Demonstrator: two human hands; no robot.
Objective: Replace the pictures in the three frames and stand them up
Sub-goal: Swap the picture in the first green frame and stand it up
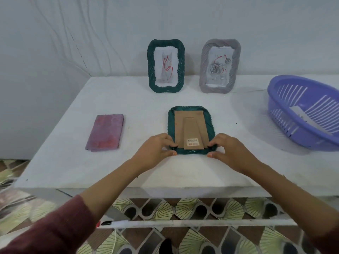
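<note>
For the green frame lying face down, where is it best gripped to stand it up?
Probably by the two near corners of the face-down frame, from the person's side, where the left hand and right hand already grip it. It lies flat with the cardboard stand on top, so lifting the near edge keeps the stand free.

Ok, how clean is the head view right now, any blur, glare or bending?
Head view: soft even light, no glare; faint shadow beside the purple basket; table edge bows from the wide lens; floor corners smeared; face-down green frame and both hands sharp enough.
</note>
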